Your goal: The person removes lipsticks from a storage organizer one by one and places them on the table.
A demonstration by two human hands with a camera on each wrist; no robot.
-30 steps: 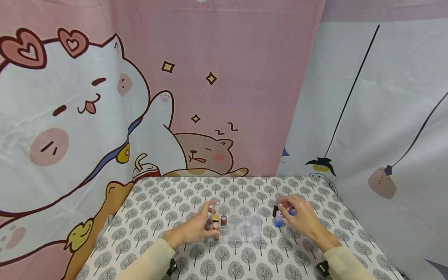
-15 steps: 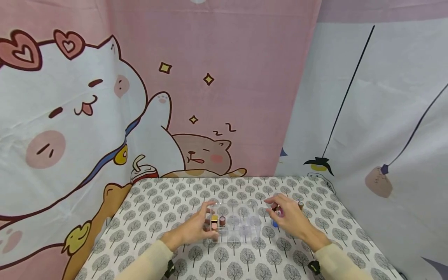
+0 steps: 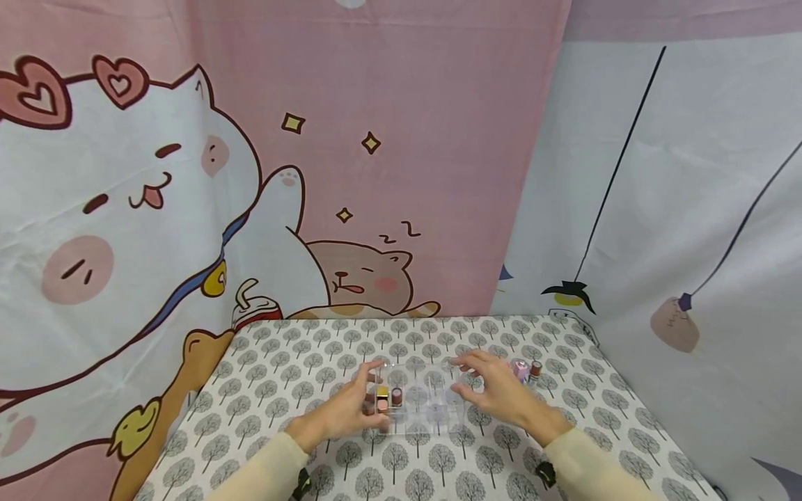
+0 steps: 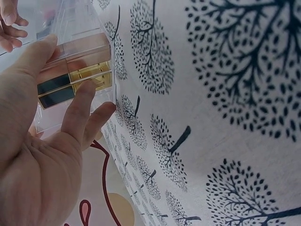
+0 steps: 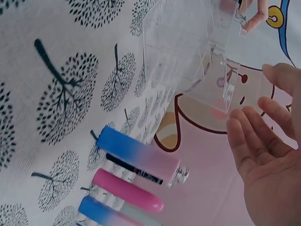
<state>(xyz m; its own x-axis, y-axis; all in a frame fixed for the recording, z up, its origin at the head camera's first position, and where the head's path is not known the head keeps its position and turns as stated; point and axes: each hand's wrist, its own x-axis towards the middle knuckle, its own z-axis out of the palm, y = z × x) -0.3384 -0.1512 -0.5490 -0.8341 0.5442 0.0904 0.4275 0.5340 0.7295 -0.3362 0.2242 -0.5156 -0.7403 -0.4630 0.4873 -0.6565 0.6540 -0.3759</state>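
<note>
A clear plastic organizer box (image 3: 432, 422) with compartments stands on the table. Gold-and-black and brownish lipsticks (image 3: 397, 397) sit in its left compartments; in the left wrist view a gold-and-black lipstick (image 4: 57, 84) shows through the wall. My left hand (image 3: 344, 407) grips the box's left end, thumb on one side and fingers on the other. At the right end is my right hand (image 3: 498, 390), its fingers spread and holding nothing; in the right wrist view the hand (image 5: 268, 155) is apart from the box.
Right of the box, in the right wrist view, stand a blue-to-pink lipstick (image 5: 136, 153), a thin black tube (image 5: 124, 165), a bright pink tube (image 5: 127, 189) and another blue-to-pink one (image 5: 103, 213). A brown tube (image 3: 535, 369) is beside them. A patterned cloth (image 3: 351, 473) covers the table.
My right hand has moved left from the lipsticks on the right to the box's right end. The left hand stays on the box's left end.
</note>
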